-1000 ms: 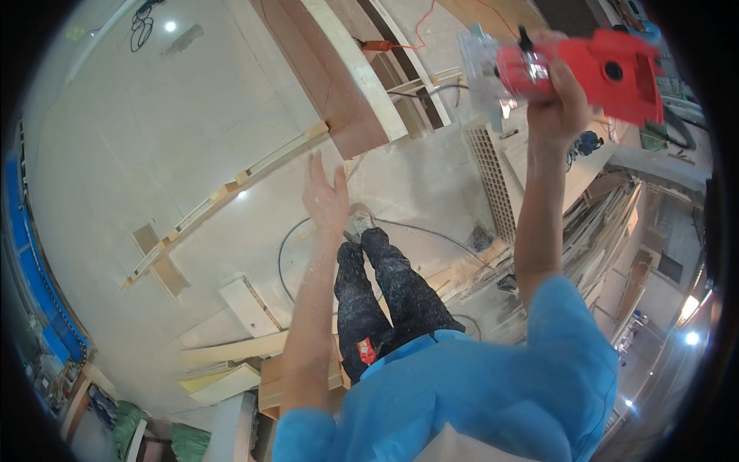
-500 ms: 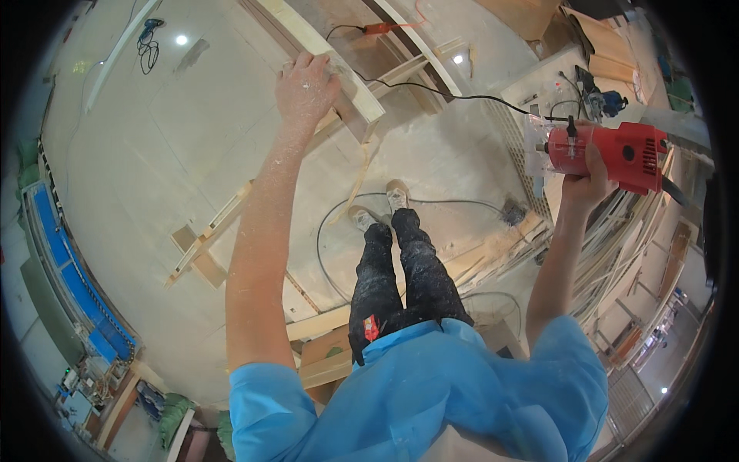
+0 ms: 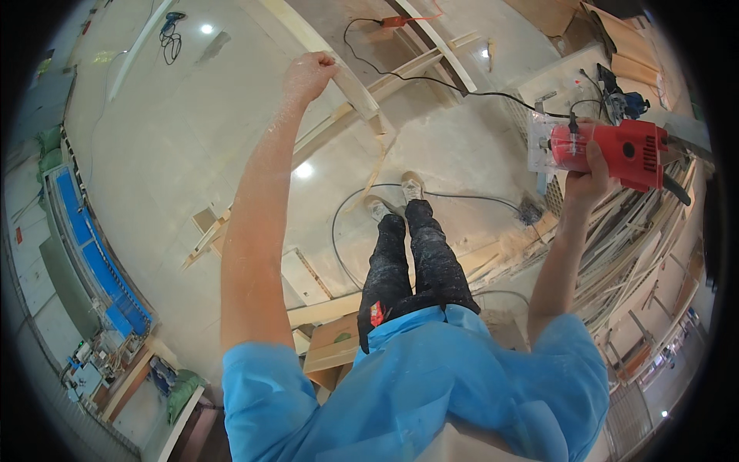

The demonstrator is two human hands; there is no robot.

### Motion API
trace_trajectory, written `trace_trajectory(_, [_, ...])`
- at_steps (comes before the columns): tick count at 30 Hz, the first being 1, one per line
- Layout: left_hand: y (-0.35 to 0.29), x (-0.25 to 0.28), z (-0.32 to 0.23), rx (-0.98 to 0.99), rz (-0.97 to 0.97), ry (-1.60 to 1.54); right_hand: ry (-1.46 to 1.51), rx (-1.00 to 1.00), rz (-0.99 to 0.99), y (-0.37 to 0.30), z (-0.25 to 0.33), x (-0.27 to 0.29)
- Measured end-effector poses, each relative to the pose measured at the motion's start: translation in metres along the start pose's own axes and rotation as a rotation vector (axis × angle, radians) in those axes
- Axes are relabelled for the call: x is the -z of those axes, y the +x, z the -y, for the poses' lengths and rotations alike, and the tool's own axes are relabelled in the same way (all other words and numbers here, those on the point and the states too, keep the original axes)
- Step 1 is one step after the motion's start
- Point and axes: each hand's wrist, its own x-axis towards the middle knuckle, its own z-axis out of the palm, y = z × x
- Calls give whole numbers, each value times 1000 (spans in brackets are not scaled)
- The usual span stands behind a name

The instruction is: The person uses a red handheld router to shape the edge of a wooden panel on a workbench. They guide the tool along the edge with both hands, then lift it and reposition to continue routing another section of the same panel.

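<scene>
My right hand (image 3: 590, 173) is wrapped round a red trim router (image 3: 627, 154), held sideways at the right with its clear base toward the middle. A black cord reaches the tool from the far side. My left hand (image 3: 309, 78), dusted white, is at the left edge of a long pale board (image 3: 350, 81). Its fingers are curled in, and whatever they may hold is hidden. The board runs from the far edge toward me, above the floor.
An orange connector (image 3: 394, 21) joins the cord near another board. To the right lie a blue power tool (image 3: 635, 104) and stacked wood strips (image 3: 608, 231). A dark hose (image 3: 335, 223) loops on the floor around my feet. Cardboard (image 3: 332, 343) stands beside my legs.
My left hand has gone from lying spread over the board's top to curled fingers at its left edge. The view has shifted slightly. My right hand still holds the trim router.
</scene>
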Motion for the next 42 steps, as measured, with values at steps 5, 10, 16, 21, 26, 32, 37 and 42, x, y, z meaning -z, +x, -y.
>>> trace_trajectory(5, [-42, -9, -13, -225, -269, 102, -22, -54, -19, 3, 1, 10])
trace_trajectory(10, [-155, -28, -21, -390, 245, 483, -70, -108, -34, 10, 0, 28])
trace_trajectory(16, [-117, -54, 10, -205, -430, 88, -29, -131, -13, 10, -6, 30])
trace_trajectory(21, [-67, -34, 15, -598, -34, 391, -53, -123, -68, 7, -4, 27])
trace_trajectory(26, [-70, -14, 27, 390, -515, -164, -16, -128, -45, 11, -3, 38])
trace_trajectory(32, [-104, -36, 22, -597, 93, 417, -45, -191, -114, 11, -14, 43])
trace_trajectory(37, [-88, -10, 52, 9, -470, 239, 23, -107, 19, 20, -16, 27])
trace_trajectory(42, [-53, -3, 51, 414, -166, 345, 56, -138, -8, 26, -19, 1])
